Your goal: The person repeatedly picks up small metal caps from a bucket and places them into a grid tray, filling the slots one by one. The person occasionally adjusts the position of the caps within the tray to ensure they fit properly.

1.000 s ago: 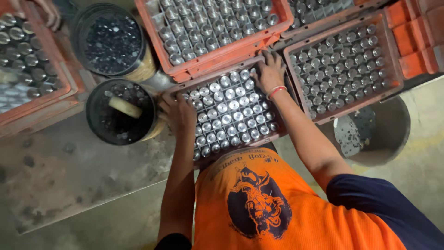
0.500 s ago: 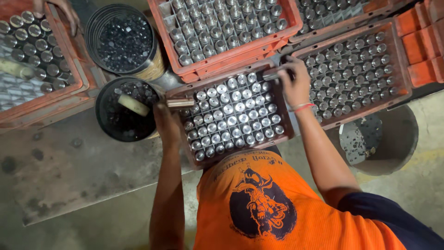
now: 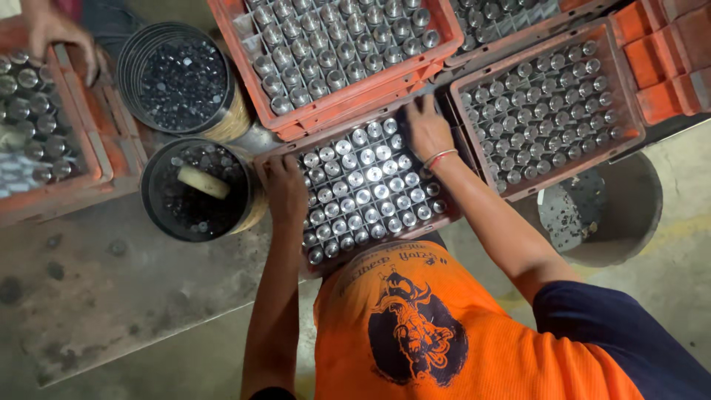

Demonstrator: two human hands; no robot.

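At far left another person's hand [image 3: 55,33] rests on an orange crate [image 3: 81,159]. The left hand [image 3: 287,189] and right hand [image 3: 426,127] clench opposite edges of the middle tray [image 3: 370,185], full of upright metal cylinders, keeping it level before the person.

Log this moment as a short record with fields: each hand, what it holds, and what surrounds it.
left hand: grips the left edge of the middle orange plastic crate
right hand: grips the far right corner of the same crate
crate contents: rows of shiny metal cylinders standing upright in grid cells
left of crate: two round black buckets of dark small parts
around: more orange crates of cylinders
top left: another person's hand on a crate
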